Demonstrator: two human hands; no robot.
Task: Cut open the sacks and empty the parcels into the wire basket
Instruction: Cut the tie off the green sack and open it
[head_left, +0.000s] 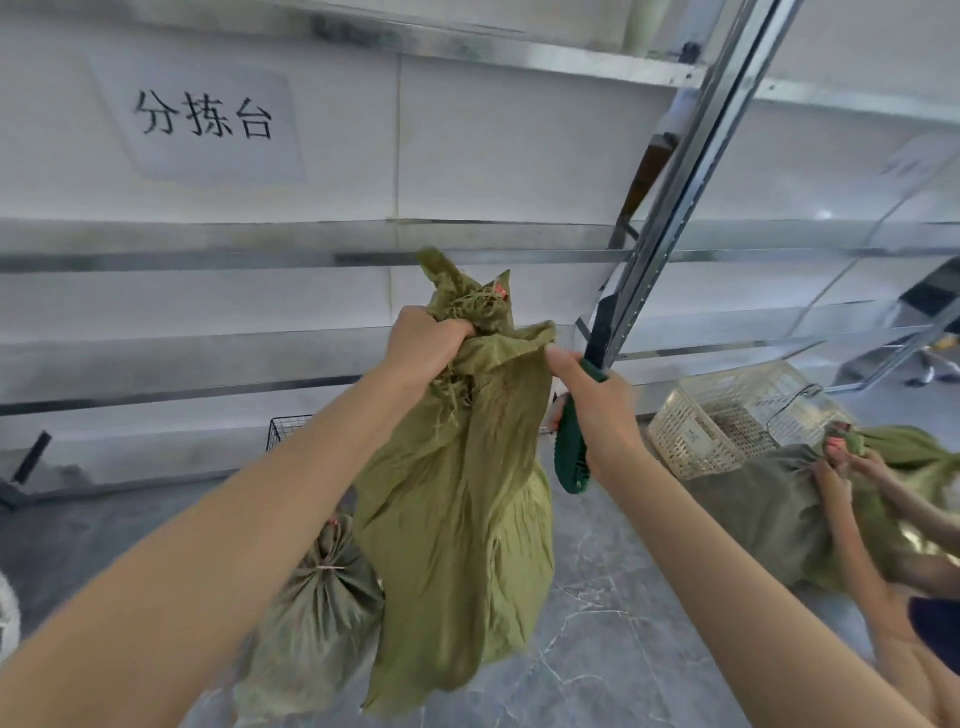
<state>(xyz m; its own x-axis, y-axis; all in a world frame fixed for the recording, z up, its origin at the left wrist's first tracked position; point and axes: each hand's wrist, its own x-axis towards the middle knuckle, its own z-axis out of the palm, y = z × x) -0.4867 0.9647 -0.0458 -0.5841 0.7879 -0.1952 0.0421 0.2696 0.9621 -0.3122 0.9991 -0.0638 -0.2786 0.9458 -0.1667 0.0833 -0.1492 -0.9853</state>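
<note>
I hold an olive-green woven sack (467, 493) up off the floor; it hangs limp, its frayed top open. My left hand (423, 345) grips the sack's bunched mouth. My right hand (597, 400) holds a green-handled utility knife (571, 447), blade end pointing up, while its thumb pinches the sack's rim. A second, tied sack (322, 613) stands on the floor under my left arm. A black wire basket (283, 428) peeks out behind my left forearm, mostly hidden.
Another person's hands (841, 467) work on a third green sack (779, 514) at the right. A white plastic crate (727, 415) sits behind it. A metal shelf upright (675, 192) rises just beyond my knife. A wall sign (202, 119) hangs at upper left.
</note>
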